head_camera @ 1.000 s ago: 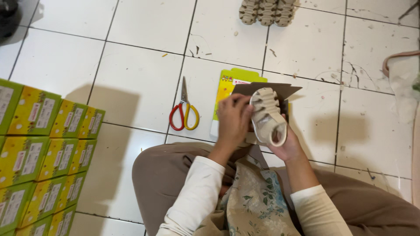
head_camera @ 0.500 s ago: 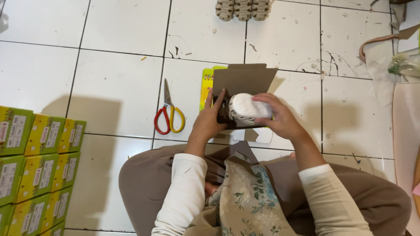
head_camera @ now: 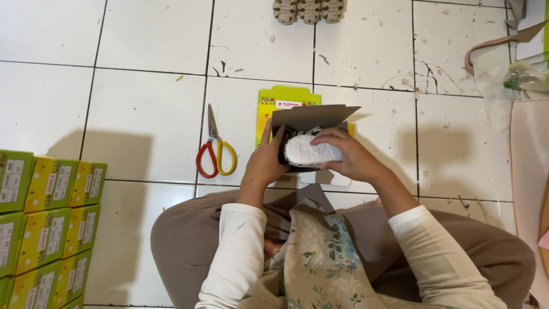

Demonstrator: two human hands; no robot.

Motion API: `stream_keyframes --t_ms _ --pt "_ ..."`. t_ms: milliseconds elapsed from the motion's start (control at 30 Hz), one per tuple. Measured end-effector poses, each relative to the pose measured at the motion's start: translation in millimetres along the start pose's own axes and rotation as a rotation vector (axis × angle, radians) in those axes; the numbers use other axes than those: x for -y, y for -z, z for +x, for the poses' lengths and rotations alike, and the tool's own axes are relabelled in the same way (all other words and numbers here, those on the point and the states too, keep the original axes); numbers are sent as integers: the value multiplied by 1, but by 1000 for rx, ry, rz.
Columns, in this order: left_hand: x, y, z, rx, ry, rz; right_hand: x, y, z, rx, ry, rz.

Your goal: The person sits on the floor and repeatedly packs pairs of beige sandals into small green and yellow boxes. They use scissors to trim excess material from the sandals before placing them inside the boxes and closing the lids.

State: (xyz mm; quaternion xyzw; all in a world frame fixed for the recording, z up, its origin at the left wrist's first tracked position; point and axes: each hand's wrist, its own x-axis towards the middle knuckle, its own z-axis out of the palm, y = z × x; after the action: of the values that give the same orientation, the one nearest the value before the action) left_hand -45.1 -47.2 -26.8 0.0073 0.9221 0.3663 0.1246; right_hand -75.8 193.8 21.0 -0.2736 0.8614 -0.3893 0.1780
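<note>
From the head camera I look straight down at a white tiled floor (head_camera: pixel 143 86) with dark grout lines and scuffs. At the middle, over the person's knees, both hands work at a small open box (head_camera: pixel 311 120), its brown flap raised toward the top of the view and a yellow lid (head_camera: pixel 269 106) showing behind it. The left hand (head_camera: pixel 264 163) wraps the box's left side, thumb up along the edge, fingers closed on the cardboard. The right hand (head_camera: pixel 350 155) comes in from the right, fingers curled over a white shoe (head_camera: pixel 311 151) and pressing it in the box mouth; its grip is closed on the shoe. The shoe lies sole-up with its long axis running left to right; which end is the toe I cannot tell. Just left of the box, apart from it, scissors (head_camera: pixel 215 149) lie with red and yellow handles toward me and blades pointing away. Bare tile lies above and to the left. Stacked yellow-green boxes (head_camera: pixel 46 223) crowd the lower left edge, three shoe soles (head_camera: pixel 309 10) sit at the top edge, and bags (head_camera: pixel 526 114) line the right edge.
</note>
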Motion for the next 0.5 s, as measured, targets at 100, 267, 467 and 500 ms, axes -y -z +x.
stream_keyframes --t_ms 100,267,467,500 --pt "-4 2 1 34 54 30 1 0 1 111 -39 14" --pt "12 -8 4 43 36 -27 -7 -4 10 189 -163 -162" --pt "28 -9 7 -93 -236 -202 -20 1 10 204 4 -196" --pt "24 -9 5 -59 -151 -181 -19 1 10 212 -3 -200"
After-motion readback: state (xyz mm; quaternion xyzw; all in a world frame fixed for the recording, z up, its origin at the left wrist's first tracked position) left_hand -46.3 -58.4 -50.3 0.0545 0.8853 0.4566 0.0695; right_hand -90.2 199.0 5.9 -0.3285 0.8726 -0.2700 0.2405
